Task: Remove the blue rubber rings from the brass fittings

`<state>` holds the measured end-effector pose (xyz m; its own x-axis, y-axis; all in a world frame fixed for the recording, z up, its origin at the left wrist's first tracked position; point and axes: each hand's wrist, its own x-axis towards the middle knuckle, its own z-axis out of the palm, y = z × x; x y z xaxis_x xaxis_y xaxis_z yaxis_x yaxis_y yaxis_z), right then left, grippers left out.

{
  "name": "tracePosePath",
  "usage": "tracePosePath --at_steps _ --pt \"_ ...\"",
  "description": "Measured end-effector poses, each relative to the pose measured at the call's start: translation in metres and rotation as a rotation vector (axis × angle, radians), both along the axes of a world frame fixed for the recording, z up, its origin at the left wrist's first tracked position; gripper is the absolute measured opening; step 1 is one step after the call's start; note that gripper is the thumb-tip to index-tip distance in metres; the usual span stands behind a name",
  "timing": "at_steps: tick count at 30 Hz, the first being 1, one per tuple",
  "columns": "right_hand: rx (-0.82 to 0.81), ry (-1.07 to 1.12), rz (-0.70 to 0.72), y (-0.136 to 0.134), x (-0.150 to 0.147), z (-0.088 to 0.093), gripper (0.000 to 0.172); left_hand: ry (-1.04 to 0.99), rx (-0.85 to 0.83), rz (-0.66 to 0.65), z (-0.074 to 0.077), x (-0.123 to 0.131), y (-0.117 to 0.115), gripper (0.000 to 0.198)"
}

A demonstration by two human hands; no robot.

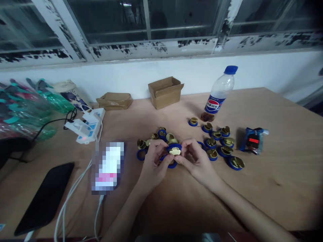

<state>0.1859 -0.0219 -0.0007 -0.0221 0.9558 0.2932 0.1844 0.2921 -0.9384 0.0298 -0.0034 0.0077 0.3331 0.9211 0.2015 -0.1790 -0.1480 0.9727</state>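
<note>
Between my two hands is a gold-coloured metal fitting with a blue ring, its flat gold face tilted toward me. My left hand grips its left side with thumb and fingers. On the opposite side, the thumb and fingers of my right hand pinch the same piece. Loose blue rings and gold metal pieces lie behind and beside my left hand, partly hidden by it. To the right of my right hand several gold fittings with blue rings rest on the table.
Behind stand an open cardboard box and a cola bottle; a flat brown package lies nearby. Left are a lit phone, a dark phone, white cables and a power strip. A small wrapped black item sits right.
</note>
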Motion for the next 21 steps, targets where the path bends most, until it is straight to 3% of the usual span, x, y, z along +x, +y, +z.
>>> tracePosePath --at_steps 13,21 --pt "0.024 0.0 0.046 -0.0018 0.0005 0.001 0.018 0.019 -0.027 -0.004 0.0023 0.0001 -0.0011 0.021" --pt "0.17 -0.235 -0.01 -0.0031 0.005 0.0053 0.009 0.112 -0.023 0.079 0.0003 0.0021 -0.0029 0.018"
